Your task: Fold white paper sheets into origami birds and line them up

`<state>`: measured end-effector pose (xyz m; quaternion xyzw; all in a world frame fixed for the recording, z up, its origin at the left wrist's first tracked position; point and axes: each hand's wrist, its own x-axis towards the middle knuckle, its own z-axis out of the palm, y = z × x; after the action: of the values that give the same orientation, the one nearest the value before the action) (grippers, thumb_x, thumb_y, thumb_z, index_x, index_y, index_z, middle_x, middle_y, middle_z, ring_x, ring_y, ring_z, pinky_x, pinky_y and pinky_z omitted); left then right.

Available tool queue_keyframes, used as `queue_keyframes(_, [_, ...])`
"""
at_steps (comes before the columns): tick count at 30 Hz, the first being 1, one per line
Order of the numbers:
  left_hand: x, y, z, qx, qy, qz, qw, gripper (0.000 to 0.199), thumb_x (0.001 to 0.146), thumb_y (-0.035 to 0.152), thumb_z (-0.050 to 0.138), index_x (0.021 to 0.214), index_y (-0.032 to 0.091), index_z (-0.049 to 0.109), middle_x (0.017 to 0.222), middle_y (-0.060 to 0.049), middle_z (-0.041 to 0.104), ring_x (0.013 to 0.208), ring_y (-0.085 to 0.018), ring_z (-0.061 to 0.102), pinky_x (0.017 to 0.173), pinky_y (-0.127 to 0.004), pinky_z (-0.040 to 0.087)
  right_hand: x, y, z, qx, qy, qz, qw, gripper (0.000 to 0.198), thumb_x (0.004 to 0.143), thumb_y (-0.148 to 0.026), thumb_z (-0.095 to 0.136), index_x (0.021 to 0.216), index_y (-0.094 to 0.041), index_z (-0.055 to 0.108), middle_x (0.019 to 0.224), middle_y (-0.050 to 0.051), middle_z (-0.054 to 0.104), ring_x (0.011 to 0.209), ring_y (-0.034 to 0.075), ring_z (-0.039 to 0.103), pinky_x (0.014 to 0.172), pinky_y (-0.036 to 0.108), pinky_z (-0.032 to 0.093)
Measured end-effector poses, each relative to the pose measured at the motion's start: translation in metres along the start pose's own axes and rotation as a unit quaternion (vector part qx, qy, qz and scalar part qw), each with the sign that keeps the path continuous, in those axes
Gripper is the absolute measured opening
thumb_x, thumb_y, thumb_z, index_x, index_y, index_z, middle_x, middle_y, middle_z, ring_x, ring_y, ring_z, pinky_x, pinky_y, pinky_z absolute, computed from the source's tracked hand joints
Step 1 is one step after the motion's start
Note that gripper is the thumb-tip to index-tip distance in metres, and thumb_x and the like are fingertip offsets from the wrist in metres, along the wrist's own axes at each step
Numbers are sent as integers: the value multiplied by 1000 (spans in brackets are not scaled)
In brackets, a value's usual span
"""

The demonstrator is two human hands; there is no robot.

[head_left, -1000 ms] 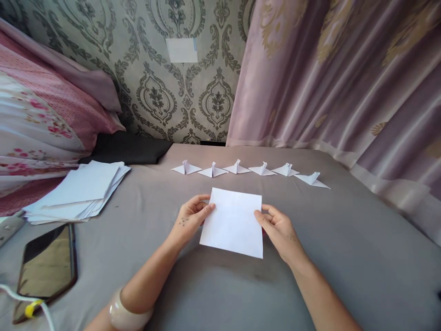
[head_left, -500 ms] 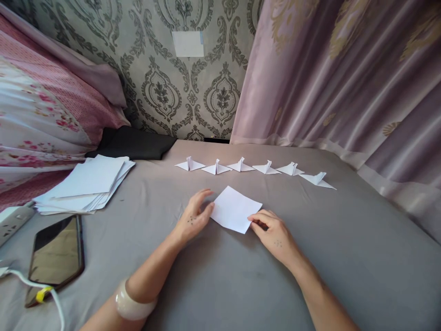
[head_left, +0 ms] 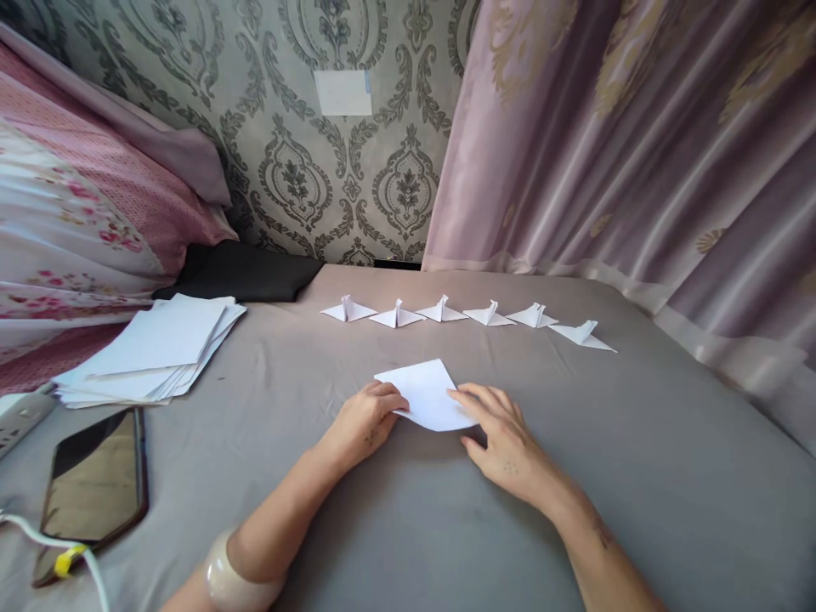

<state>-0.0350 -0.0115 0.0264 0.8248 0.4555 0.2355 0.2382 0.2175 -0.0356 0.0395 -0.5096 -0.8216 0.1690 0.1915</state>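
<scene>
A white sheet of paper [head_left: 428, 394] is held a little above the grey cloth, its near edge bowed. My left hand [head_left: 373, 416] pinches its left near edge between thumb and fingers. My right hand [head_left: 501, 433] is at the sheet's right side with thumb and fingers apart; its fingertips rest on or just over the paper. Beyond the sheet, several folded white paper birds [head_left: 442, 311] stand in a row, wings spread.
At the left lie a stack of white paper [head_left: 159, 340], a phone [head_left: 95, 480], a white cable [head_left: 38, 534] with a yellow tie, and a power strip [head_left: 22, 418]. A black folded cloth [head_left: 242, 272] lies at the back. Curtains [head_left: 574, 153] hang at the right.
The sheet has been turned between my hands. My left hand has closed on its edge, while my right hand has let go of its corner and opened.
</scene>
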Motion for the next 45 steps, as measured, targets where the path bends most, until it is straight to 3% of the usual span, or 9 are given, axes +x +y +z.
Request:
queue_keyframes(2, [0, -1, -4, -53, 11, 3, 999, 29, 87, 14, 46, 92, 25, 72, 98, -7, 68, 93, -22, 61, 80, -28, 45, -1, 13, -6, 47, -37, 38, 997, 65, 78, -13, 53, 137, -39, 42, 135, 2, 47, 127, 23, 40, 100, 39, 41])
queue_keyframes(6, [1, 5, -3, -99, 24, -1, 995, 21, 86, 19, 53, 86, 25, 73, 92, -7, 69, 87, -21, 63, 79, -28, 45, -2, 26, -12, 95, -91, 76, 988, 37, 83, -27, 57, 118, -40, 61, 126, 0, 52, 117, 21, 48, 92, 35, 47])
queue_keyframes(10, [2, 11, 4, -40, 9, -73, 997, 22, 88, 29, 53, 82, 22, 72, 87, -8, 67, 87, -24, 59, 76, -31, 44, 3, 24, -5, 69, -62, 95, 991, 18, 85, -38, 58, 97, -35, 70, 111, 1, 59, 107, 21, 52, 93, 37, 44])
queue_keyframes(14, [4, 12, 7, 23, 47, -198, 979, 29, 87, 37, 54, 70, 17, 67, 86, -10, 61, 87, -26, 55, 78, -35, 43, 12, 24, 10, 44, 12, 130, 991, 27, 89, -44, 50, 81, -28, 71, 104, 2, 62, 100, 22, 54, 90, 38, 41])
queue_keyframes(18, [6, 8, 15, 31, 82, -223, 971, 37, 90, 37, 49, 64, 16, 64, 87, -10, 59, 83, -23, 54, 79, -36, 42, 20, 25, 25, 16, 86, 165, 982, 34, 87, -46, 51, 67, -22, 64, 94, 4, 63, 89, 21, 56, 81, 36, 42])
queue_keyframes(22, [9, 4, 24, 59, 111, -228, 965, 34, 89, 33, 50, 63, 16, 64, 86, -9, 57, 82, -23, 52, 79, -35, 42, 25, 22, 31, -13, 118, 193, 974, 34, 84, -44, 55, 60, -21, 59, 88, 4, 61, 84, 20, 57, 77, 34, 40])
queue_keyframes(28, [12, 4, 22, 34, 104, -248, 962, 24, 82, 27, 59, 61, 16, 61, 87, -8, 56, 85, -23, 52, 78, -34, 43, 29, 20, 29, 4, 105, 222, 969, 30, 77, -43, 61, 56, -21, 56, 89, 3, 61, 86, 21, 57, 76, 33, 40])
queue_keyframes(45, [10, 9, 17, 10, 78, -257, 963, 24, 82, 25, 56, 59, 16, 59, 90, -9, 55, 90, -24, 49, 81, -36, 41, 31, 22, 24, 53, 68, 253, 964, 27, 75, -38, 54, 53, -22, 54, 96, 3, 62, 92, 22, 56, 82, 35, 39])
